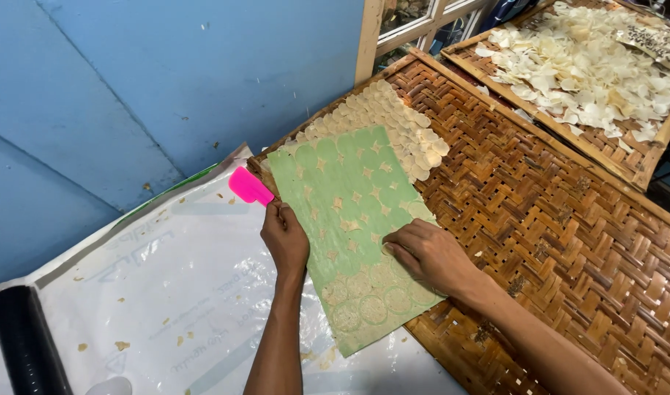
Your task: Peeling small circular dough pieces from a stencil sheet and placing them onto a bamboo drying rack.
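A green sheet [342, 197] marked with round imprints lies across the near corner of a woven bamboo tray [554, 219]. My left hand [285, 238] grips the handle end of a bright pink scraper [248, 186] at the sheet's left edge. My right hand [426, 252] presses flat on the sheet's right side, fingers together. Beyond the sheet, rows of pale round wafers [393, 121] overlap on the tray.
A second bamboo tray [642, 172] at top right holds a heap of pale thin chips [576, 66]. White plastic sheeting [174, 292] with crumbs covers the surface at left. A black roll [27, 344] lies at bottom left. A blue wall [166, 73] stands behind.
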